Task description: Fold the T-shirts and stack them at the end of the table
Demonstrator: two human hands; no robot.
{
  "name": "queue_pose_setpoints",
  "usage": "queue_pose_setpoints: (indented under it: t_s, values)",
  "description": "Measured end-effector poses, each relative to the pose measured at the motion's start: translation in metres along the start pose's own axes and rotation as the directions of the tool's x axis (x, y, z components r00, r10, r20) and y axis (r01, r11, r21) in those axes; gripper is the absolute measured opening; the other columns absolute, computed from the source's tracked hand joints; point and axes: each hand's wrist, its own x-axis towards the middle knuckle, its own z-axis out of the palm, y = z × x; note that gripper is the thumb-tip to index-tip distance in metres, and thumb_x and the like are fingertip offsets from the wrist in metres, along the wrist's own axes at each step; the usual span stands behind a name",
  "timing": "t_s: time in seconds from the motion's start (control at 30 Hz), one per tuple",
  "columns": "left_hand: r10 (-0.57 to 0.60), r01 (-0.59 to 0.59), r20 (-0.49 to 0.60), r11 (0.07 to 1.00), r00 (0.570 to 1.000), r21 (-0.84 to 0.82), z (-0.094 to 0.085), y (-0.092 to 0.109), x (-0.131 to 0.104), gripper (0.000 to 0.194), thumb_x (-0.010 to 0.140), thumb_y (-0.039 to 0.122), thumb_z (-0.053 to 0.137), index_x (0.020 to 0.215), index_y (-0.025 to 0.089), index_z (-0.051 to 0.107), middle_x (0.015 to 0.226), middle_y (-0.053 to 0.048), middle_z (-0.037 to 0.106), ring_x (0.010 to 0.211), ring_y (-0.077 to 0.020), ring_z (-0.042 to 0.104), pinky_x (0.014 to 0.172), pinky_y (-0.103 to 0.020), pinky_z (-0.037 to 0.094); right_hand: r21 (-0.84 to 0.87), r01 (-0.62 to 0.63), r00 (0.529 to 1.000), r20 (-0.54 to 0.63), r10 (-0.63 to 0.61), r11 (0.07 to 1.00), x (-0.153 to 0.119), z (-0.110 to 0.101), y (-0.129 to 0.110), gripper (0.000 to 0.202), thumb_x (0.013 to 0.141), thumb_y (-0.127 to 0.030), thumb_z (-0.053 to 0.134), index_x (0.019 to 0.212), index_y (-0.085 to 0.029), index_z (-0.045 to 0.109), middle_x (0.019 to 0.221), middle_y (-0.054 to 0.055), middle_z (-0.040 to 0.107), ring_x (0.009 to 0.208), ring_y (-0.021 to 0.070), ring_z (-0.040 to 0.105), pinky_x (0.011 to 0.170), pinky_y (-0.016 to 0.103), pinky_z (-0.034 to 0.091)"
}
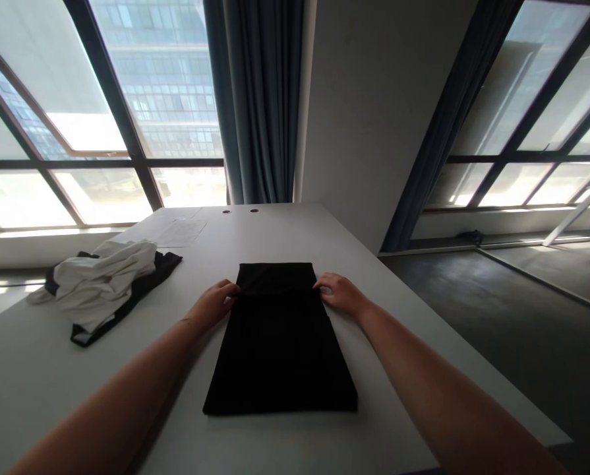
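Note:
A black garment (281, 356), folded into a long flat rectangle, lies on the white table (398, 369) in front of me. A crease runs across it near its far end. My left hand (217, 303) pinches the left edge at that crease, thumb and fingers closed on the cloth. On the opposite edge, my right hand (341, 293) likewise grips the cloth between thumb and fingertips. What kind of garment it is cannot be made out from its folded shape.
To the left is a crumpled heap of white and black clothing (109, 277). Sheets of paper (180, 231) lie farther back, near two round holes in the tabletop. A blue curtain (265, 99) and windows stand behind; the table's right edge drops to a grey floor (472, 284).

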Motion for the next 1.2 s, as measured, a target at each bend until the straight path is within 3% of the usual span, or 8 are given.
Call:
queue_pose_setpoints:
  t_s: [0.13,0.4,0.57,0.7,0.77,0.9,1.07,1.2]
  values:
    - [0.004,-0.004,0.001,1.000,1.000,0.013,0.000,0.004,-0.001,0.025,0.084,0.020,0.051,0.104,0.028,0.064,0.108,-0.003,0.065,0.090,-0.0205,0.068,0.084,-0.036,0.055,-0.034,-0.009,0.997,0.079,0.012,0.999,0.003,0.000,-0.001,0.023,0.076,-0.005,0.064,0.090,-0.021,0.072,0.099,0.006,0.069,0.096,0.0227,0.066,0.092,0.036,0.051]
    - [0.096,-0.062,0.243,0.988,0.965,-0.144,-0.014,0.002,0.010,0.023,0.080,0.022,0.050,0.095,0.025,0.067,0.099,-0.003,0.064,0.081,-0.0191,0.062,0.078,-0.033,0.052,-0.041,-0.004,0.983,0.182,0.012,0.999,0.010,-0.002,-0.001,0.030,0.068,0.003,0.052,0.077,-0.021,0.068,0.087,0.004,0.065,0.088,0.0211,0.061,0.085,0.033,0.047]
    - [0.105,-0.111,0.144,0.993,0.984,0.033,-0.011,0.012,0.014,0.026,0.096,0.040,0.049,0.085,0.025,0.067,0.088,-0.005,0.065,0.086,-0.0230,0.061,0.086,-0.038,0.052,-0.070,0.017,0.985,0.171,-0.004,0.997,0.011,-0.002,-0.006,0.023,0.073,-0.002,0.055,0.079,-0.021,0.068,0.086,0.005,0.066,0.086,0.0227,0.059,0.087,0.036,0.047]
    - [0.181,-0.182,0.080,0.983,0.980,0.005,-0.006,0.032,0.012,0.031,0.097,0.043,0.054,0.120,0.028,0.068,0.118,-0.008,0.067,0.112,-0.0270,0.061,0.105,-0.044,0.048,-0.036,0.093,0.992,0.092,-0.089,0.995,0.012,0.000,-0.019,0.030,0.080,-0.003,0.056,0.100,-0.021,0.070,0.104,0.008,0.067,0.099,0.0243,0.061,0.095,0.039,0.047]
    - [0.216,-0.207,0.116,0.975,0.970,-0.083,-0.005,0.039,0.011,0.039,0.100,0.044,0.050,0.135,0.030,0.063,0.135,-0.008,0.062,0.126,-0.0269,0.057,0.114,-0.044,0.043,-0.018,0.111,0.985,0.133,-0.108,0.994,0.012,0.002,-0.023,0.029,0.083,-0.005,0.057,0.101,-0.023,0.070,0.104,0.007,0.067,0.097,0.0232,0.062,0.093,0.037,0.048]
    - [0.221,-0.172,0.237,0.962,0.946,-0.210,-0.004,0.036,0.013,0.038,0.103,0.043,0.043,0.118,0.027,0.074,0.125,-0.008,0.068,0.119,-0.0249,0.062,0.112,-0.040,0.045,-0.012,0.087,0.963,0.258,-0.081,0.996,0.013,0.007,-0.020,0.021,0.084,-0.008,0.061,0.095,-0.022,0.072,0.096,0.005,0.068,0.089,0.0214,0.062,0.085,0.035,0.048]
    - [0.131,-0.025,0.248,0.921,0.960,-0.388,-0.016,0.028,0.014,0.052,0.107,0.048,0.028,0.112,0.026,0.075,0.116,-0.006,0.073,0.112,-0.0242,0.066,0.106,-0.038,0.050,-0.057,0.106,0.953,0.291,-0.085,0.993,0.014,0.004,-0.015,0.015,0.088,-0.012,0.060,0.089,-0.022,0.071,0.092,0.005,0.067,0.086,0.0204,0.061,0.083,0.034,0.047]
    - [0.153,-0.079,0.327,0.970,0.933,-0.228,-0.023,0.042,0.012,0.042,0.101,0.055,0.046,0.123,0.030,0.071,0.121,-0.005,0.071,0.113,-0.0266,0.066,0.103,-0.040,0.050,-0.116,0.136,0.962,0.254,-0.103,0.984,0.013,-0.006,-0.033,0.013,0.092,-0.016,0.058,0.087,-0.021,0.070,0.094,0.007,0.066,0.086,0.0210,0.060,0.080,0.033,0.045]
